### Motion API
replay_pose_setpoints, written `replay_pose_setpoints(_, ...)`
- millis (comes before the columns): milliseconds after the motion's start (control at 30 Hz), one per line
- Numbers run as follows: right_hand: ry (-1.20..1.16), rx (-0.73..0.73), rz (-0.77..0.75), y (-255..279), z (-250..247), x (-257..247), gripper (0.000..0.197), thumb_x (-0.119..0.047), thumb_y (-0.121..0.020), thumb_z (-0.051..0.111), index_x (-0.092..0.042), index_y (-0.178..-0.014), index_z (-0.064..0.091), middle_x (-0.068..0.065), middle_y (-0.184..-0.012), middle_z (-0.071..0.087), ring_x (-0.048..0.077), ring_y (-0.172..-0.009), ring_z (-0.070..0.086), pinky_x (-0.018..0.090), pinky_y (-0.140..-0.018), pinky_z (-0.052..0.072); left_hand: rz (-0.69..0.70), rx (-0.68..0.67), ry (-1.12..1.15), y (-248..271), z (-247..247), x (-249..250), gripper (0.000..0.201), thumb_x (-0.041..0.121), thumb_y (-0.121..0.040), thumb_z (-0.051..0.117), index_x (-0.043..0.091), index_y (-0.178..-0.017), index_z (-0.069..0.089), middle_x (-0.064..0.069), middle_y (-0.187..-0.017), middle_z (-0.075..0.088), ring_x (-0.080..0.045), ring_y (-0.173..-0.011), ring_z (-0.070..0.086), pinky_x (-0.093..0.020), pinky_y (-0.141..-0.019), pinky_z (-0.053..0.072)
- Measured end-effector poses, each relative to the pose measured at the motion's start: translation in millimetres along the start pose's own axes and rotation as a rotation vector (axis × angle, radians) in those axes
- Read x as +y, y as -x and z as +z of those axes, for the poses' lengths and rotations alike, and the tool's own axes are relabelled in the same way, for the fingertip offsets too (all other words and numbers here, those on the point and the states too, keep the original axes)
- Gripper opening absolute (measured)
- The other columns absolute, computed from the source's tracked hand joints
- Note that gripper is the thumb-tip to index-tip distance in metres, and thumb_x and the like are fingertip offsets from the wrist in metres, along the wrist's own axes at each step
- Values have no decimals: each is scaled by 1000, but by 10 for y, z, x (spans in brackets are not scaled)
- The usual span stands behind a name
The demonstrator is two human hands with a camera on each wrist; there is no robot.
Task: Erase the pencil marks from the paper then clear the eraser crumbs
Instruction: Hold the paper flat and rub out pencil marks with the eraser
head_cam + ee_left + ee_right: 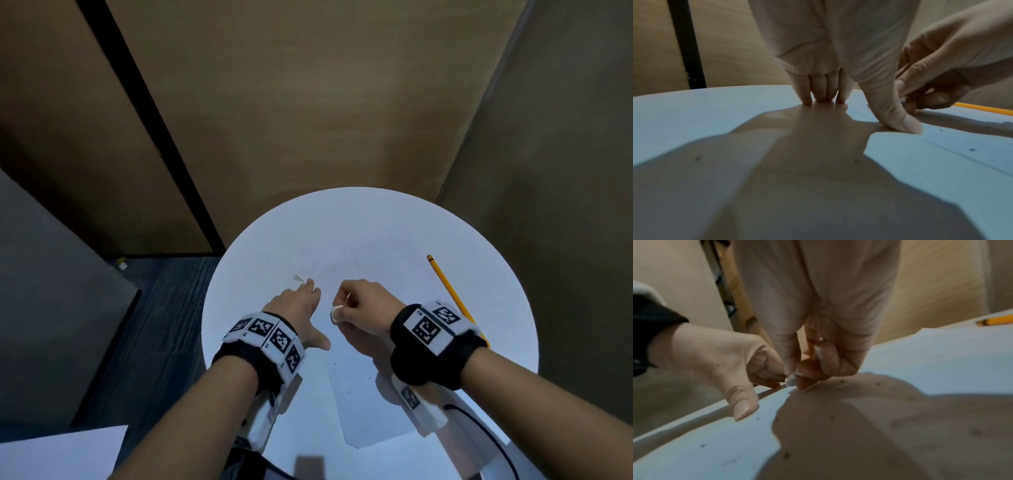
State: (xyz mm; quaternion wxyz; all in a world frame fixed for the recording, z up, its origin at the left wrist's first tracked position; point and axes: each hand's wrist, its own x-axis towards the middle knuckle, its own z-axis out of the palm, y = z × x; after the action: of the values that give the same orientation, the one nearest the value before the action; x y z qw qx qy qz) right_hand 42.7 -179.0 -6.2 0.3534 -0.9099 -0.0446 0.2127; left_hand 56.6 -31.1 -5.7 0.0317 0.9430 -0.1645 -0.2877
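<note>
A white paper sheet (370, 411) lies on the round white table (496, 274), and its edges are faint. My left hand (313, 310) lies flat with straight fingers (822, 97) pressing down and the thumb (908, 125) spread onto the sheet. Just to its right, my right hand (339, 312) pinches a small white eraser (335, 313) (791, 381), whose tip is at the paper's surface. A small grey scribble (298, 278) sits just beyond my left fingertips. Dark eraser crumbs (349, 390) (786, 455) dot the sheet below my hands.
A yellow pencil (448, 291) (982, 109) lies on the table to the right of my right wrist, pointing away. Brown wall panels stand close behind the table. Dark floor (154, 325) drops away on the left, and another white surface (61, 452) shows at the lower left.
</note>
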Motion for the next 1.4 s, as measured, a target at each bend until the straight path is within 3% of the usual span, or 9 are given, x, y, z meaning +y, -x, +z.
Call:
replay_pose_setpoints(200,111,5,-39,-104,110,-100,11,-16,-87,59,-9,-95,56,11,-101,64,20,-84,53,26,-69,39,-1,13,67,-45,8,-42,87,44,-70,79,12,-139,36,-3,-153,30,-25,-130,38,-38,-101,41)
replay_pose_setpoints(367,210,-103,-70,-69,86,-121,12,-15,-88,58,-7,-97,59,9,-102,64,23,-96,58,25,-72,40,16,2,9,-41,-22,-8,88,43,-73,78,9,-141,34,-7,-152,28,-29,-131,38,-41,-103,39)
replay_pose_setpoints(567,179,-10,-59,-138,105,-182,9,-15,-88,58,-13,-86,50,12,-103,62,26,-97,57,27,-75,42,-1,13,38,-51,-47,26,65,36,-69,82,15,-121,48,-3,-149,35,-26,-116,50,-34,-83,44)
replay_pose_setpoints(733,243,-117,-76,-87,80,-173,8,-14,-86,59,-16,-82,52,10,-101,64,21,-90,57,26,-73,42,17,12,31,-66,-19,6,85,36,-72,80,14,-141,36,-4,-153,27,-28,-130,41,-39,-98,43)
replay_pose_setpoints(833,174,-37,-55,-123,110,-184,7,-15,-86,60,-11,-88,55,12,-102,63,25,-95,58,28,-74,43,1,4,73,-59,-16,-1,74,34,-71,81,17,-132,43,-3,-155,25,-28,-128,43,-39,-95,45)
replay_pose_setpoints(1033,224,-154,-63,-65,89,-173,26,-14,-86,60,-23,-68,44,5,-91,59,17,-85,54,24,-71,39,28,3,21,-45,-14,-3,87,36,-73,79,14,-143,32,-5,-156,21,-30,-134,34,-43,-104,38)
replay_pose_setpoints(1200,152,-7,-61,-92,134,-175,8,-14,-88,57,-14,-86,49,12,-102,63,24,-95,57,24,-70,37,37,6,60,-35,-7,-38,77,38,-74,78,19,-137,39,-1,-159,13,-28,-133,36,-38,-100,39)
replay_pose_setpoints(1300,207,-86,-110,-32,132,-154,4,-12,-89,54,-15,-90,52,11,-102,64,22,-89,55,22,-67,36,50,0,13,-38,-13,-36,93,40,-76,76,17,-148,23,-3,-159,9,-30,-137,31,-40,-107,34)
replay_pose_setpoints(1400,227,-119,-115,-67,100,-184,2,-13,-88,57,-14,-89,55,10,-101,64,17,-84,52,23,-66,37,44,-2,32,-38,-10,-42,92,40,-76,76,18,-148,23,-2,-159,9,-30,-135,33,-39,-105,35)
